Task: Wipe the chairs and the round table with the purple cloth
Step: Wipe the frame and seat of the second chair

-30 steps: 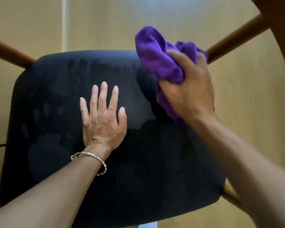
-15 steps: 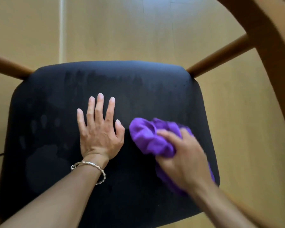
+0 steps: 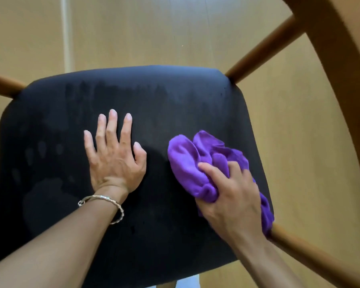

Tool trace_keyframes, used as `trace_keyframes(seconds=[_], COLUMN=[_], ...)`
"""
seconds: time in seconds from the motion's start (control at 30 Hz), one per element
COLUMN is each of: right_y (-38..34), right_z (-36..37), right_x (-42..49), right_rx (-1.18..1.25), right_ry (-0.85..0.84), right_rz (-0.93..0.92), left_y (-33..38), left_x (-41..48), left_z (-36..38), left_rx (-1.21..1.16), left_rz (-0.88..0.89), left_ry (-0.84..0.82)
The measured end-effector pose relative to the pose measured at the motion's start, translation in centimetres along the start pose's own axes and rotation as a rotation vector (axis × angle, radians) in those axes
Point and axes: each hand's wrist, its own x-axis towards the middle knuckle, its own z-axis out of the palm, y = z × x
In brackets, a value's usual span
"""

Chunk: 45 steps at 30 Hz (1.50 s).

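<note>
A chair with a black padded seat [image 3: 175, 104] and a wooden frame fills the view from above. My left hand [image 3: 114, 156] lies flat on the middle of the seat, fingers spread, a metal bangle on the wrist. The bunched purple cloth [image 3: 187, 161] rests on the right side of the seat, and my right hand [image 3: 231, 194] grips it from behind, pressing it down. Damp streaks and a handprint show on the left part of the seat. The round table is out of view.
Wooden chair rails [image 3: 264, 46] run out from the seat corners at upper right, left and lower right. A broad curved wooden backrest [image 3: 345, 65] sweeps down the right side. Tan floor [image 3: 133, 30] lies beneath.
My right hand has brought the cloth from above the seat's far right corner down onto the seat, then slid it toward the right edge. My left hand has stayed flat.
</note>
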Motion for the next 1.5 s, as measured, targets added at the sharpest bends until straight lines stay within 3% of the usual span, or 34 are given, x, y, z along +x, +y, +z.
trace_keyframes(seconds=[0.07,0.17,0.3,0.57,0.63,0.77,0.83,0.93,1.07,1.13,1.23,1.37,1.5], right_y=[0.3,0.7,1.7,1.8,1.8,-0.5,-1.3,-0.8,-1.0,-1.2,-0.7,-2.2,-4.1], right_z=[-0.6,-1.9,-2.3,-1.1,-2.0,-3.1,-2.4,-1.4,-0.4,-0.9,-2.4,-3.2,-1.2], right_x=[1.9,10.1,18.1,2.8,5.1,15.5,19.0,17.4,6.4,3.9,7.1,13.1,14.6], right_rx=[0.054,0.135,0.155,0.083,0.169,0.203,0.171,0.102,0.025,0.019,0.151,0.291,0.040], right_ry=[-0.002,0.128,0.151,0.092,0.018,0.135,0.087,0.018,0.038,-0.039,-0.135,0.080,-0.157], right_rz=[0.005,0.008,0.174,0.231,0.250,0.139,0.158,0.175,0.049,0.045,0.052,0.076,0.124], left_y=[0.0,0.0,0.1,0.2,0.2,0.1,0.2,0.1,0.0,0.2,0.2,0.1,0.0], left_x=[0.0,-0.1,-0.1,-0.1,-0.1,-0.1,-0.2,-0.1,-0.2,-0.1,0.0,-0.2,-0.2], left_z=[0.0,0.1,0.1,0.1,0.0,0.0,0.0,0.0,-0.1,-0.2,-0.2,-0.2,-0.1], left_rx=[0.003,-0.009,-0.013,-0.012,-0.003,-0.002,-0.004,-0.001,0.000,-0.001,-0.004,0.013,0.017], left_rz=[-0.002,0.001,-0.002,-0.009,-0.007,-0.002,-0.005,0.000,-0.003,-0.002,-0.003,0.002,0.009], left_ry=[0.008,0.011,0.019,0.008,0.011,0.009,0.015,0.014,0.006,0.002,-0.010,-0.017,-0.018])
